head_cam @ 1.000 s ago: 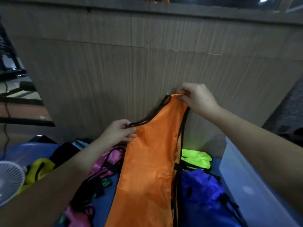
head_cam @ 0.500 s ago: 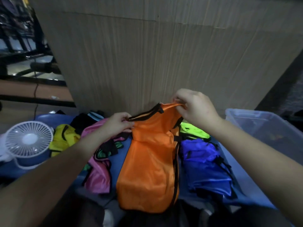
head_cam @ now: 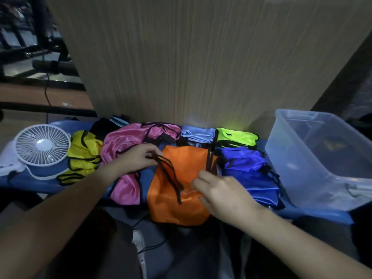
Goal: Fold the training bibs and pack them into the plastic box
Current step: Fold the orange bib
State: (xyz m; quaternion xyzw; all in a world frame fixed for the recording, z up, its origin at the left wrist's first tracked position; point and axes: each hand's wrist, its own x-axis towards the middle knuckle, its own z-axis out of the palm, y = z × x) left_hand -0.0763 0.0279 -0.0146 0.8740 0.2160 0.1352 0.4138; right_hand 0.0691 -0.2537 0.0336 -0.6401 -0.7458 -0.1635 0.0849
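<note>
An orange bib (head_cam: 171,206) with black trim lies on the blue table (head_cam: 314,214) at the centre, its top part doubled over toward me. My left hand (head_cam: 138,158) pinches a black strap of the bib at its upper left corner. Over the bib's right side, my right hand (head_cam: 221,192) holds the folded-down orange fabric with curled fingers; it is blurred. The clear plastic box (head_cam: 291,164) stands at the right end of the table, and its inside looks dark.
Other bibs lie around the orange one: pink (head_cam: 124,141), yellow (head_cam: 84,152), light blue (head_cam: 197,133), neon green (head_cam: 235,135) and blue (head_cam: 247,166). A small white fan (head_cam: 42,148) stands at the left. A wooden panel (head_cam: 181,57) rises right behind the table.
Both hands brought the orange bib down from hanging in the air onto the table. My right hand carried its top edge toward me, doubling the bib over. The view tilted down.
</note>
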